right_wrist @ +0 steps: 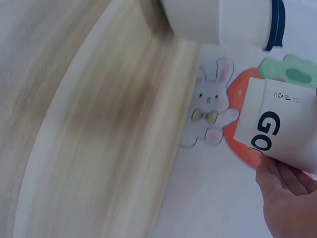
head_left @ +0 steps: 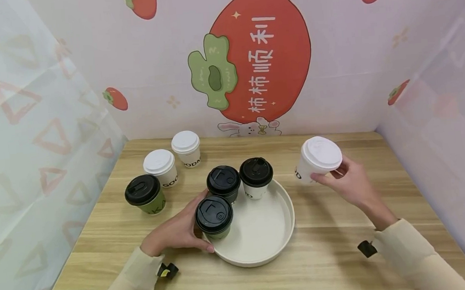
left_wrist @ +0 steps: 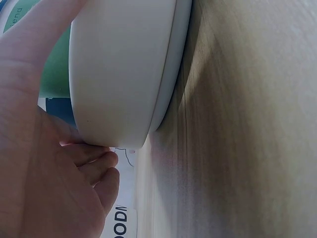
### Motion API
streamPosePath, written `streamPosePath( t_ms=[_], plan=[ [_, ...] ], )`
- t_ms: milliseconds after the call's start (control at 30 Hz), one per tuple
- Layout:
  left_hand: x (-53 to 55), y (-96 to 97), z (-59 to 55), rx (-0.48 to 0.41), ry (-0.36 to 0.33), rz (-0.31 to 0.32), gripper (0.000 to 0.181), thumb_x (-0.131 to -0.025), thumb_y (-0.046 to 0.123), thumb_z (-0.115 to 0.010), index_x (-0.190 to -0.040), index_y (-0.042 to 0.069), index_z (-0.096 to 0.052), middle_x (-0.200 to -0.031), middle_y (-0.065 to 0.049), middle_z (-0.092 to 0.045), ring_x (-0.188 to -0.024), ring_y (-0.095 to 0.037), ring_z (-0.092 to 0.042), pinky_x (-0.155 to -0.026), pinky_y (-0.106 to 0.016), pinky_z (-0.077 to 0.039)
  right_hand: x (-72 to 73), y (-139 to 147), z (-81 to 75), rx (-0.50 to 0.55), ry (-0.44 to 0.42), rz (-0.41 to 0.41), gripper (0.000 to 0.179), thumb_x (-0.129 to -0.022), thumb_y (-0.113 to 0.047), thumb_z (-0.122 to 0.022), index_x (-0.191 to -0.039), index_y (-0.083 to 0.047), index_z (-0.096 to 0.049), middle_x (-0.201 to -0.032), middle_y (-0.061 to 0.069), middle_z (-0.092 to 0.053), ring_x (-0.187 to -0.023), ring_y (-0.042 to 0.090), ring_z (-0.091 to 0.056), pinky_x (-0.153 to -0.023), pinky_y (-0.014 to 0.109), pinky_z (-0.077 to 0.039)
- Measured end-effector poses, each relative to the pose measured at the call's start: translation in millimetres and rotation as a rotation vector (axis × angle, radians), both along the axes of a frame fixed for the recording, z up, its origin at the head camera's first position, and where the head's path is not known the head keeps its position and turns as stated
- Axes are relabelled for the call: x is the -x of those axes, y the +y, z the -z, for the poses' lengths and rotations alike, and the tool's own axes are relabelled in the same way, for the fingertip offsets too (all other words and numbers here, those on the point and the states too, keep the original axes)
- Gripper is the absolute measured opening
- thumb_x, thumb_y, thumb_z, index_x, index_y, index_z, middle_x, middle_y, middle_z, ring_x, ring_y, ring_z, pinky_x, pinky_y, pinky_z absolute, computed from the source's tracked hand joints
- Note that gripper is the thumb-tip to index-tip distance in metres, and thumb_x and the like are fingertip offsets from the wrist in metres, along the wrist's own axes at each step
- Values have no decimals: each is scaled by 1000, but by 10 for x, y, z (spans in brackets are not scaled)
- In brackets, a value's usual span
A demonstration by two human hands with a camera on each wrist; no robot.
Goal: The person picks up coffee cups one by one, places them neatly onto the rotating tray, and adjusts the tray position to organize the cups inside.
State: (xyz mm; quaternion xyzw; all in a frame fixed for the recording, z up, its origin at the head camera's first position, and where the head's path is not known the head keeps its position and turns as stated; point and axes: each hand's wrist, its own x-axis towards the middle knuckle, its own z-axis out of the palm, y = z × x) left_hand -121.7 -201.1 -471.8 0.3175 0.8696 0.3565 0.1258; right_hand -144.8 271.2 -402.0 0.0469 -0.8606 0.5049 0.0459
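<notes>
Nearest me, my left hand is gripping the round tray by its left side, while three black-lidded cups are standing inside it. To the tray's right, my right hand is pinching a white-lidded cup above the table. Past my left hand, a green cup is standing beside two white cups; behind everything, a printed red fruit is filling the wall's middle.

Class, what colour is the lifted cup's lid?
The lid is white, clearest in the head view.
</notes>
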Motion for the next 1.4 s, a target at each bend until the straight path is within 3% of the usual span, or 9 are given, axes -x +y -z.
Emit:
streamPosePath(
  t_ms=[200,600,800,967,1133,1400],
  plan=[
    [-1,-6,5,-8,-2,2,151,-64,60,-98,-171,14,-2,-178,-13,-11,-164,-32,-19,-131,-60,-24,-88,-234,14,13,21,-107,71,-86,-19,-90,-147,-5,-57,-136,14,-66,-112,-6,-64,-99,10,-53],
    [-3,-9,0,-16,7,5,151,-64,59,-98,-171,15,-2,-178,-13,-12,-164,-32,-19,-130,-61,-25,-266,-508,215,78,-14,-254,75,-81,-13,-93,-146,-3,-57,-136,16,-69,-118,-3,-66,-102,15,-55],
    [-2,-2,13,-20,8,6,150,-64,59,-98,-171,16,-3,-178,-12,-12,-164,-32,-19,-130,-61,-25,-289,-549,336,66,-19,-271,76,-80,-17,-94,-146,-4,-59,-137,13,-70,-122,-1,-66,-105,21,-55],
    [-5,2,11,-13,8,2,150,-63,60,-98,-171,14,-4,-178,-13,-13,-164,-33,-19,-131,-61,-24,-300,-559,396,21,-20,-268,75,-78,-23,-96,-143,-9,-62,-136,9,-71,-126,16,-67,-109,37,-55],
    [-5,6,12,2,3,-5,151,-63,62,-97,-171,14,-3,-178,-14,-13,-164,-32,-19,-131,-59,-25,-323,-556,411,-15,-18,-272,79,-75,-27,-98,-143,-10,-62,-136,9,-71,-127,29,-68,-110,43,-56],
    [-5,-2,19,-8,6,-3,150,-64,61,-98,-171,14,-4,-178,-14,-13,-164,-33,-19,-131,-60,-25,-327,-542,447,-101,-19,-287,87,-71,-34,-100,-145,-11,-61,-139,6,-70,-131,29,-66,-111,48,-54]
  ],
)
